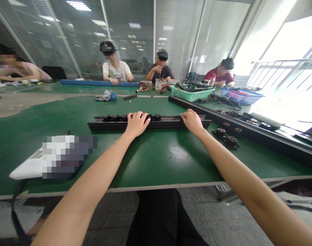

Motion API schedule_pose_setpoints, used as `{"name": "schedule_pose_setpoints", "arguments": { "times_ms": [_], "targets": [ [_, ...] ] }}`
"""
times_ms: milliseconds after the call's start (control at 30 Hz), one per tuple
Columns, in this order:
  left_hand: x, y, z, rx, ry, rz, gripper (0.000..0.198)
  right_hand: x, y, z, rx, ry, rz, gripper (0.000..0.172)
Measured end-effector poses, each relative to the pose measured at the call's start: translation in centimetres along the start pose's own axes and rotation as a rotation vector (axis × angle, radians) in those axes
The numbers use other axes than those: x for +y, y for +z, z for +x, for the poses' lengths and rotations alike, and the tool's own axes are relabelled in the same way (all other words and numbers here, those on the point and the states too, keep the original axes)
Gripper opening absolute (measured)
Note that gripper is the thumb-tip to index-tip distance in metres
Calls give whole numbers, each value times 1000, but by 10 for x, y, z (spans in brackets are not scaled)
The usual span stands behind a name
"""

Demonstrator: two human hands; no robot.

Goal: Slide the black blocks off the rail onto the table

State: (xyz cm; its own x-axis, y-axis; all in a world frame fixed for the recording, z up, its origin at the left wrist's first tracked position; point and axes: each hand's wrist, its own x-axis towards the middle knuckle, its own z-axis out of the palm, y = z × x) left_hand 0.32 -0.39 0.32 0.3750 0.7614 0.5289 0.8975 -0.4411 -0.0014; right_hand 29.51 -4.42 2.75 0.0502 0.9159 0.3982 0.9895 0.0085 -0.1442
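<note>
Black rail (161, 125) — table edge (156, 187) well apart

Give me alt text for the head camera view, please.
A person's left hand covers part of a row of small black parts in a black rail, while the right hand is near the rail's right end. The rail lies on a green table, with four people beyond.

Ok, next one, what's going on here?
A person is working with both bare hands at a short black rail on a green table. The left hand rests over a row of small black parts in the rail; the right hand has its fingers at the rail near its right end, though whether they pinch something is unclear. Loose parts lie farther right, beside a longer rail.
</note>
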Motion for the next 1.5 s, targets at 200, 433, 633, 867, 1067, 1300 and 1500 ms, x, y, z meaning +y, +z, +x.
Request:
{"name": "schedule_pose_setpoints", "arguments": {
  "times_ms": [200,433,633,867,1067,1300,1500],
  "targets": [
    [0,0,0,3,3,-5,46,1,0,1,9,-4,7,37],
    [0,0,0,-1,-2,-6,46,1,1,1,16,-2,8,38],
    [1,0,0,5,-4,-11,45,1,1,1,8,4,-7,38],
    [-1,1,0,11,0,-9,46,-1,-1,1,-1,12,-10,38],
    [-1,1,0,10,4,-3,46,-1,-2,0,1,18,0,38],
    [-1,2,0,9,2,-13,45,-1,-4,-1,-7,33,10,38],
    [-2,2,0,0,0,-20,46,2,-2,0,-2,19,9,38]
  ]
}}
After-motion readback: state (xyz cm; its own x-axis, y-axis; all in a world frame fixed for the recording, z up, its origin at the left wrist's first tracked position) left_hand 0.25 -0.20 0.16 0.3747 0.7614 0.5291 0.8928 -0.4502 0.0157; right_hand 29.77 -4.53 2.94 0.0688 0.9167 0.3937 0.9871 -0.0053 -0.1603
